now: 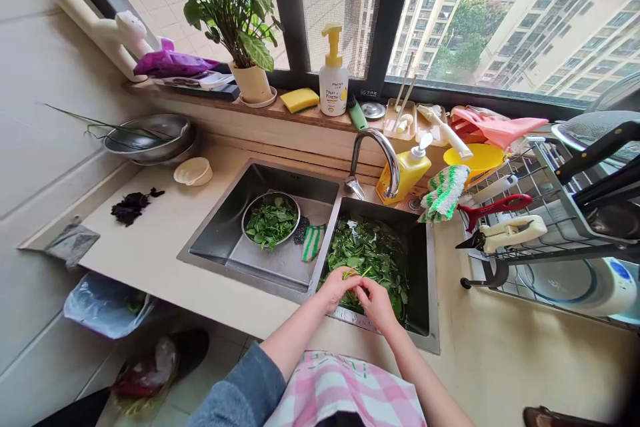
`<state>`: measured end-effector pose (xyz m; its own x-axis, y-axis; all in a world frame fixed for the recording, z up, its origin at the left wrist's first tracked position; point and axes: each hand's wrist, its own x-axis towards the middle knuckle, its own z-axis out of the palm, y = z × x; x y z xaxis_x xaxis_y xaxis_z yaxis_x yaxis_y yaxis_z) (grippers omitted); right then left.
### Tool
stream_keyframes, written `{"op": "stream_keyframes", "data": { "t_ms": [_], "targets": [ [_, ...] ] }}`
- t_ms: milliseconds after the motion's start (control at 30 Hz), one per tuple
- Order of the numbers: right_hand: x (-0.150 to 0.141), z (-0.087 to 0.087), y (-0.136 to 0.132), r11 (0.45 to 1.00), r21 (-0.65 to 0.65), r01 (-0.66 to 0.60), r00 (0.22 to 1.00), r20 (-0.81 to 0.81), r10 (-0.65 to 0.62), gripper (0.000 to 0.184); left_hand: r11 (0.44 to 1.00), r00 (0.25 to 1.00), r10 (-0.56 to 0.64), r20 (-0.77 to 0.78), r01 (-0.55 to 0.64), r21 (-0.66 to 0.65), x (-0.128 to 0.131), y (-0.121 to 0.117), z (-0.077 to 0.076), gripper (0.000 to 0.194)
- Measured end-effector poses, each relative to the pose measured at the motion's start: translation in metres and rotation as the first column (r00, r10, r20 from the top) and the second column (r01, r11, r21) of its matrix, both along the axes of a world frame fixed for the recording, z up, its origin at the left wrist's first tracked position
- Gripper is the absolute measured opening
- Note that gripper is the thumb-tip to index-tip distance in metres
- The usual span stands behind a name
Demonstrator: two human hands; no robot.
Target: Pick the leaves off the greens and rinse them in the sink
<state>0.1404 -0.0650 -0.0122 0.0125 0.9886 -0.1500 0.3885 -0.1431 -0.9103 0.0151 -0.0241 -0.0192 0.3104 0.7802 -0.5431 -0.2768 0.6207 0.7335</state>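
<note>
My left hand [337,288] and my right hand [376,301] meet over the near edge of the right sink basin [425,280]. Both pinch a sprig of green leaves [353,274] between their fingertips. Beneath them the basin is filled with a heap of leafy greens [373,250]. In the left basin [220,240] stands a metal bowl [271,217] holding more picked leaves. A green striped cloth [313,243] hangs over the divider between the basins.
The tap [380,157] arches over the sinks with a yellow detergent bottle [407,173] beside it. A dish rack [555,227] with knives and scissors fills the right counter. Steel bowls [150,137], a small dish and dark scraps [131,205] lie left. A potted plant [235,7] stands on the sill.
</note>
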Motion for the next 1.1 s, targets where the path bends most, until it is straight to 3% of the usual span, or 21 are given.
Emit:
{"op": "stream_keyframes", "data": {
  "t_ms": [133, 300, 367, 533, 600, 667, 767, 900, 1000, 1100],
  "targets": [
    [-0.008, 0.004, -0.001, 0.999, -0.032, 0.032, 0.997, -0.063, -0.034, 0.008, 0.999, 0.998, -0.042, -0.047, 0.042, 0.004, -0.004, -0.001, -0.002, 0.029],
    [0.007, 0.015, 0.008, 0.995, 0.018, 0.094, 0.995, -0.027, -0.093, 0.011, 0.995, 0.995, -0.096, -0.017, 0.096, 0.0, -0.013, 0.009, -0.001, 0.029],
    [0.013, 0.02, 0.014, 0.997, 0.037, 0.069, 0.996, -0.052, -0.068, 0.017, 0.988, 0.988, -0.154, -0.019, 0.154, 0.002, -0.014, 0.012, 0.0, 0.029],
    [0.015, 0.025, 0.025, 1.0, 0.018, -0.004, 1.0, -0.009, 0.004, 0.005, 0.975, 0.971, -0.218, -0.093, 0.221, 0.022, -0.009, 0.019, 0.006, 0.028],
    [0.013, 0.023, 0.033, 0.998, 0.032, 0.061, 0.997, 0.038, -0.062, 0.009, 0.972, 0.968, -0.232, -0.095, 0.234, 0.007, -0.007, 0.021, 0.009, 0.028],
    [0.014, 0.019, 0.042, 0.979, 0.016, 0.203, 0.979, 0.023, -0.203, 0.012, 0.972, 0.971, -0.233, -0.046, 0.232, -0.026, -0.01, 0.025, 0.013, 0.028],
    [0.022, 0.011, 0.052, 0.928, -0.16, 0.335, 0.91, -0.202, -0.363, 0.015, 0.983, 0.978, -0.114, 0.173, 0.136, -0.122, -0.023, 0.034, 0.022, 0.025],
    [0.032, 0.0, 0.045, 0.889, -0.395, 0.23, 0.804, -0.438, -0.402, 0.013, 0.958, 0.858, 0.138, 0.494, 0.01, -0.286, -0.047, 0.05, 0.033, 0.017],
    [0.027, -0.006, 0.03, 0.846, -0.527, 0.081, 0.837, -0.426, -0.345, 0.015, 0.935, 0.783, 0.264, 0.563, -0.065, -0.348, -0.057, 0.059, 0.04, 0.018],
    [0.01, -0.009, 0.018, 0.782, -0.599, -0.174, 0.849, -0.493, -0.189, 0.014, 0.923, 0.737, 0.322, 0.594, -0.104, -0.371, -0.058, 0.059, 0.045, 0.022]
  ]
}}
